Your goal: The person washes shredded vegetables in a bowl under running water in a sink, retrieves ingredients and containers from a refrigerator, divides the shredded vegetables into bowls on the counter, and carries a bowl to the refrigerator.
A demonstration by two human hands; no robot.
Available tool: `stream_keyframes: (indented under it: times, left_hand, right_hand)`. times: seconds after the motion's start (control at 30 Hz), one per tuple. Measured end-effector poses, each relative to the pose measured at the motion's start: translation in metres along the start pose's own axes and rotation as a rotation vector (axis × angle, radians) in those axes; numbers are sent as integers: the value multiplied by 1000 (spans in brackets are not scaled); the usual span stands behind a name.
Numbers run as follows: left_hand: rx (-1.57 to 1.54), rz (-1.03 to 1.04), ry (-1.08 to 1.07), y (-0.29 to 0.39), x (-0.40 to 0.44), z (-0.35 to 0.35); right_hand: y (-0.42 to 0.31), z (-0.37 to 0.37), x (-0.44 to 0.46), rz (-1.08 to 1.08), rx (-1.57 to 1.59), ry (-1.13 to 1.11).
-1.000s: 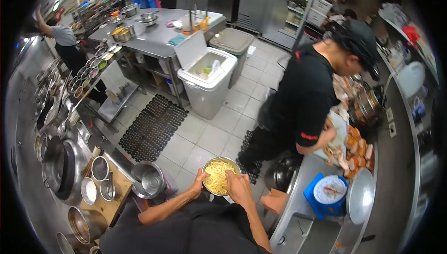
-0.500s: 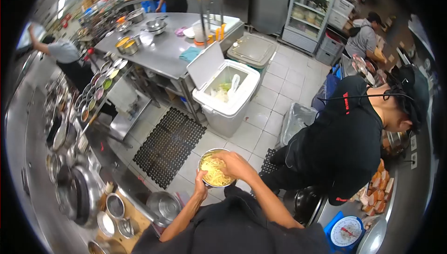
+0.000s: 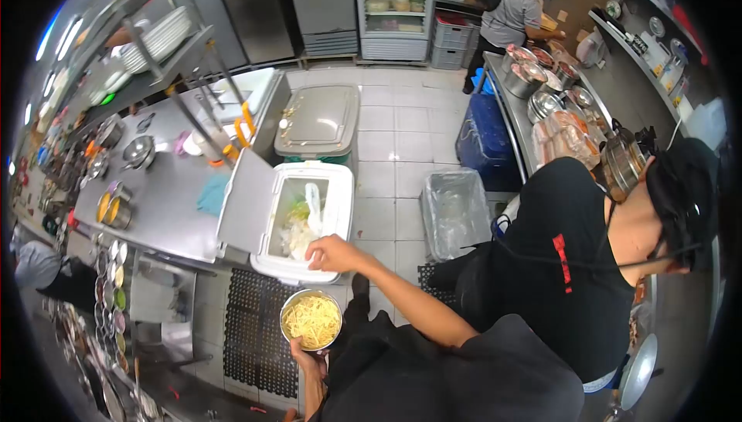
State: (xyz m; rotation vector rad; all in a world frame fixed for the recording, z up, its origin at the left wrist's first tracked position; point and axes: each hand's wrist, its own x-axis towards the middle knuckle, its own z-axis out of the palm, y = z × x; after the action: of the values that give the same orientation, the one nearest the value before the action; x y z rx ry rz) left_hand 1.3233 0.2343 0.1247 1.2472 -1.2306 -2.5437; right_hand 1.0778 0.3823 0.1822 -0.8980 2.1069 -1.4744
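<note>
A round metal bowl point(image 3: 311, 319) full of pale yellow shreds is held by its lower rim in my left hand point(image 3: 308, 356), whose fingers wrap round its side. My right hand point(image 3: 332, 256) is off the bowl, over the front right rim of a white bin point(image 3: 345, 213). Its fingers are bent and pressed together; what they hold, if anything, is too small to name. The bin's lid point(image 3: 246, 204) stands raised on its left side. Inside lie pale and green scraps and a white object.
A person in black bends close on my right. Another person in grey works at the back right counter point(image 3: 506, 93). Behind the white bin stands a covered grey bin point(image 3: 318, 117). A lined tub point(image 3: 456, 213) and a black mat point(image 3: 259, 329) are on the floor.
My right hand has left the bowl's shreds and moved up to the bin. My left hand still holds the bowl. The view has turned right and come nearer the bin.
</note>
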Motion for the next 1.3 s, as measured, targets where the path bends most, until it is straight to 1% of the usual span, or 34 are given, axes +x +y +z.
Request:
stream_keyframes:
  times: [0.03,0.07,0.1,0.13,0.17,0.2,0.23,0.27,0.3,0.33,0.4,0.47,0.53,0.6,0.63,0.67,0.7,0.73,0.77,0.8,0.83,0.87,0.9,0.93,0.97,1.0,1.03,1.1,1.13,1.17,1.23,1.3]
  left_hand:
    - [38,-49,-29,-2,27,5]
    - [-2,-90,-29,-5,56,14]
    - [113,6,22,15,52,53]
    - [105,31,33,19,69,70]
    - [82,54,40,22,90,89]
    - [176,-5,-39,36,101,103]
    - [169,-22,-55,38,121,113]
    - [112,-80,-87,37,144,125]
    - [60,-134,-113,39,165,141]
    - [9,-111,-42,42,177,163]
    - [29,-96,-68,65,201,208]
    - [9,-95,-146,74,235,239]
    - [23,-79,-149,73,276,270]
    - [66,8,-170,67,322,302]
    - [43,-13,-259,60,351,313]
    - [90,-25,-87,60,355,341]
    - [130,-8,-162,60,366,358]
    - [173,-45,-75,59,373,382]
    - [115,4,-16,65,377,406]
    - [104,28,76,67,379,437]
    - [115,26,152,63,381,463]
    - [59,-6,148,53,395,474]
    - [63,-13,157,47,404,489]
    - [-28,-19,95,44,415,505]
    - [-122,-24,27,42,426,519]
    - [-183,-12,60,44,429,543]
    - [-169,-21,46,45,440,561]
    - [-235,-35,-11,45,466,594]
    - [-229,-7,-18,40,489,603]
    - [-175,-22,2,51,497,627]
    - [-103,-33,48,70,518,670]
    - [-82,-35,28,67,574,680]
  right_hand:
    - [41,-13,12,73,62,28]
    - [90,-25,19,234,251,74]
    - [144,-38,21,147,-18,150]
    - [194,-58,18,58,-298,225]
    - [235,-76,7,184,-604,107]
    - [324,-83,-19,205,-742,58]
    - [303,-106,-39,719,-602,-122]
    - [453,-89,-75,928,-399,2]
    - [362,-122,-115,667,-211,7]
    - [373,-133,-130,1219,350,156]
    - [322,-152,-146,1323,421,460]
    - [323,-163,-165,1342,518,623]
    - [341,-168,-185,1348,743,747]
    - [370,-174,-197,1362,555,526]
    - [368,-197,-183,1582,636,420]
    - [352,-210,-192,1410,777,589]
    - [419,-209,-230,1142,675,526]
    - [485,-207,-267,872,579,492]
    - [429,-262,-212,785,805,461]
    - [498,-270,-196,1010,483,511]
    - [522,-291,-158,1257,200,524]
    - [536,-337,-155,1224,381,507]
    - [502,-399,-124,1199,560,487]
    - [481,-442,-86,1278,520,503]
    - [501,-478,-69,1139,551,516]
    - [509,-514,-44,1126,492,517]
    - [515,-550,-17,1112,435,525]
    - [528,-611,31,993,450,637]
    - [526,-640,58,992,454,657]
    - [514,-665,89,1004,433,669]
    - [516,-701,134,1010,406,673]
    - [531,-724,162,976,399,653]
